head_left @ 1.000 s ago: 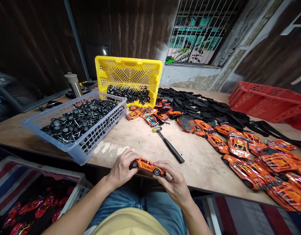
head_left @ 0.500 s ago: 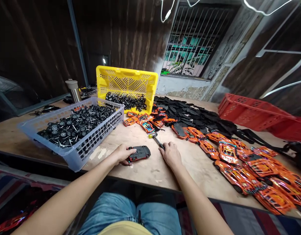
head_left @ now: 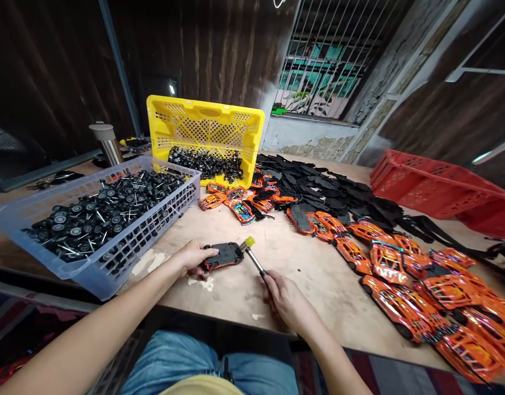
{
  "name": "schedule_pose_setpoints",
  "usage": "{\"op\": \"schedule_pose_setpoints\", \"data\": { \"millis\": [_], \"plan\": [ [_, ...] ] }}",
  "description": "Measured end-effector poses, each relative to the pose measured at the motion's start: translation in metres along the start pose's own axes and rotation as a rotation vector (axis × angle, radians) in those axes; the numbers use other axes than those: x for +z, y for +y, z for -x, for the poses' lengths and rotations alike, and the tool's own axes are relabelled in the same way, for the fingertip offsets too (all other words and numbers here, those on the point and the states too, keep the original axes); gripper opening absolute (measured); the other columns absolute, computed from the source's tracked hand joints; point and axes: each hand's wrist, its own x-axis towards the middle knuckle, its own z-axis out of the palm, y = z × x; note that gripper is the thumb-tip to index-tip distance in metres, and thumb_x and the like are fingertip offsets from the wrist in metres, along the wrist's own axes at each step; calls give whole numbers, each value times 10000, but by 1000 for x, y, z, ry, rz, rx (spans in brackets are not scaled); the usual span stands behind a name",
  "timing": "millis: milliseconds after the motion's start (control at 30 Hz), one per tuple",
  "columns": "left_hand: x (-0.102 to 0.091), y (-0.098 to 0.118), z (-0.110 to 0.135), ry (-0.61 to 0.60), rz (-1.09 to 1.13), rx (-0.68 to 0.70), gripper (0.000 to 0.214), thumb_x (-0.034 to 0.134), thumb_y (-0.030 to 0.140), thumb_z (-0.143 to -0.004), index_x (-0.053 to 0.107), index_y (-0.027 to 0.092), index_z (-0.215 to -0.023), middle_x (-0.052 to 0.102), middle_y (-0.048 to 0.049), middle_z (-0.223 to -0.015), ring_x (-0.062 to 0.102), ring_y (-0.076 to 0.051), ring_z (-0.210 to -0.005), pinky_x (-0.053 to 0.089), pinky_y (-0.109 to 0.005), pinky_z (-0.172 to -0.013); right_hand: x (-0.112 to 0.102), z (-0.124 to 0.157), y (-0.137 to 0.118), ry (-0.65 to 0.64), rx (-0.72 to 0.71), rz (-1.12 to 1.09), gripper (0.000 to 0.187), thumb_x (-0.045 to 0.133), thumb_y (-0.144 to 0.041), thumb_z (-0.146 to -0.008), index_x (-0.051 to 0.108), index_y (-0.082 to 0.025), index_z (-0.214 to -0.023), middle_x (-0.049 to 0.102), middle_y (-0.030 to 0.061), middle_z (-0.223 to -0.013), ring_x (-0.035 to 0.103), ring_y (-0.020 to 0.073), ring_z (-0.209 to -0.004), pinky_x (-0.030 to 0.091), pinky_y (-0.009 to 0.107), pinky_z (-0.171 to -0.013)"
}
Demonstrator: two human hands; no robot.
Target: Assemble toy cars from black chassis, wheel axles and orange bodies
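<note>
My left hand (head_left: pixel 193 257) grips a toy car (head_left: pixel 222 255) by its near-left end, its black underside facing up and a little red body showing below. In my right hand (head_left: pixel 282 296) is a small hammer (head_left: pixel 256 262) with a dark grip, a metal shaft and a yellow-tipped head. The hammer's head is at the car's right end; whether it touches cannot be made out. Beyond the car lie several orange toy car bodies (head_left: pixel 241 212) on the wooden table (head_left: pixel 231 293).
A translucent crate (head_left: pixel 153 241) of black wheels on axles stands left. Behind it a yellow basket (head_left: pixel 211 131) holds more wheels. Black plastic bases (head_left: pixel 318 186) are heaped at the back, orange cars (head_left: pixel 404 307) lie right, red crates (head_left: pixel 420 186) behind them. A steel tumbler (head_left: pixel 108 144) stands back left.
My right hand has lifted the hammer from the table and brought its head to the car's right end. My left hand still grips the car. The camera view has shifted slightly.
</note>
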Motion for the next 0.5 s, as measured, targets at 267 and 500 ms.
{"op": "schedule_pose_setpoints", "data": {
  "millis": [267,500],
  "plan": [
    [0,0,0,-2,-1,41,339,689,414,-763,590,113,-881,613,-8,-509,618,-156,-354,303,-124,-248,-11,-1,-5,-48,93,3,372,341,-422,-955,614,-175,-899,525,-39,-513,467,116,-362,384,216,-358],
    [0,-4,-4,11,4,53,390,713,451,-721,612,105,-871,643,-25,-521,620,-157,-354,267,-130,-250,-24,17,-18,444,-203,100,531,363,-314,-960,349,-216,-1481,611,22,-725,499,116,-451,434,208,-410]
  ]
}}
